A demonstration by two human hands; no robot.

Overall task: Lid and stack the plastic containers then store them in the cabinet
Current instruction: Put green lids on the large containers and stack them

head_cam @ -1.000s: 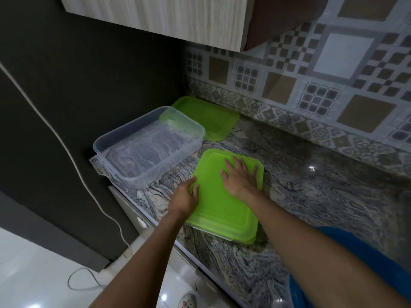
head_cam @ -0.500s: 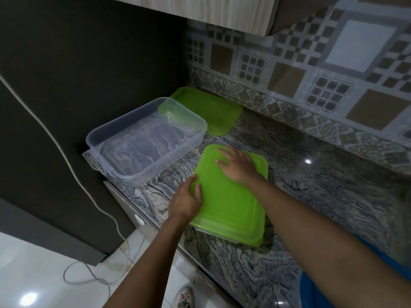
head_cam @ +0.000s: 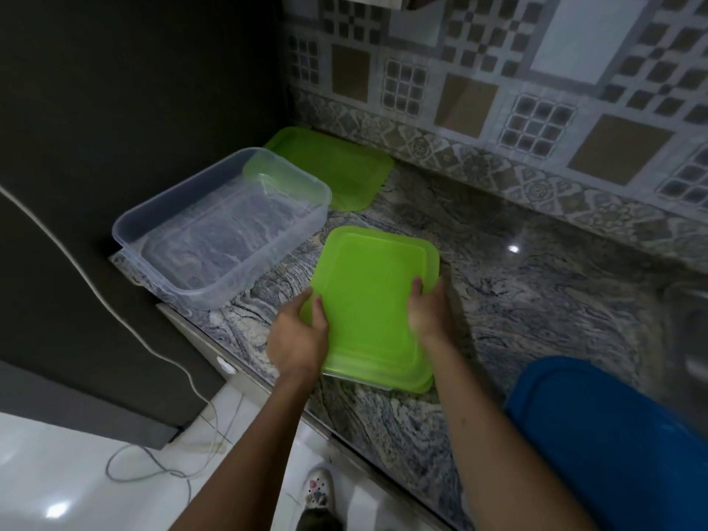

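A plastic container with its green lid on sits near the counter's front edge. My left hand grips its left side, thumb on the lid. My right hand grips its right side, fingers curled over the lid's edge. To the left an open clear container stands at the counter's corner, without a lid. A second green lid lies flat behind it, against the tiled wall.
The marble counter ends at a dark wall on the left. A blue round object sits at the lower right. A white cable hangs down the dark wall to the floor. The cabinet's edge shows at the top.
My right hand slid from the top of the lid to the container's right edge. My left hand moved a little along the left edge. The camera tilted downward.
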